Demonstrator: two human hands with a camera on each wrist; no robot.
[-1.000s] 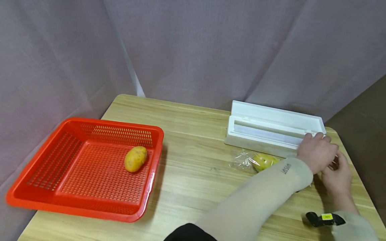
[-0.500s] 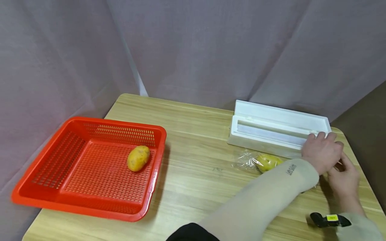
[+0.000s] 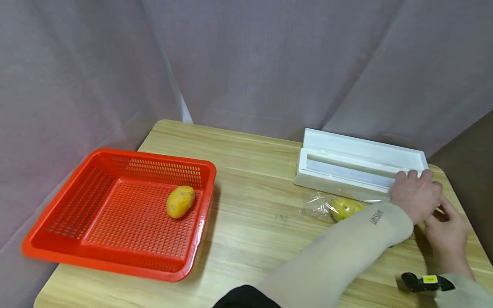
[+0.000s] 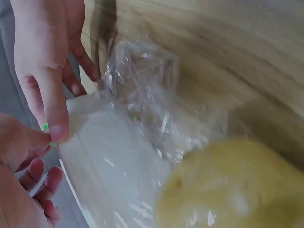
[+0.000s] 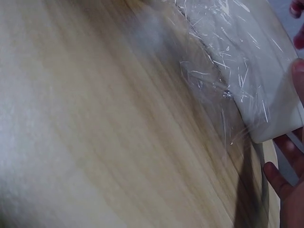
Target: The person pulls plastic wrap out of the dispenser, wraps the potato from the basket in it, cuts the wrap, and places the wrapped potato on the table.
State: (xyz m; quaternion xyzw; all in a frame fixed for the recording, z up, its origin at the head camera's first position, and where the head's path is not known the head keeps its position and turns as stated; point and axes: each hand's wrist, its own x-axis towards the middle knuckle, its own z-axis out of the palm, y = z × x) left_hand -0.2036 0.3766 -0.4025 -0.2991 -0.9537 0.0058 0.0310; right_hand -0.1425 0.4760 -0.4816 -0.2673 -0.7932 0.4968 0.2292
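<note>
Both hands meet at the right end of a white cling film box [image 3: 346, 173], whose lid stands raised. My left hand [image 3: 416, 194] reaches over that end; in the left wrist view its fingertips pinch a small green tab [image 4: 45, 127] at the edge. My right hand [image 3: 448, 233] holds the box corner, its thumb on top and fingers beneath. Clear cling film [image 4: 142, 95] lies crumpled along the box front and over a yellow potato [image 3: 345, 208], which is partly hidden behind the left sleeve in the head view.
A red plastic basket [image 3: 81, 256] stands on the left of the wooden table [image 3: 254, 248], with another yellow potato [image 3: 180, 202] inside. Grey curtains [image 3: 269, 64] hang behind the table. The left forearm crosses the front of the table.
The head view has turned slightly left, so everything appears further right. Both hands stay at the box's right end.
</note>
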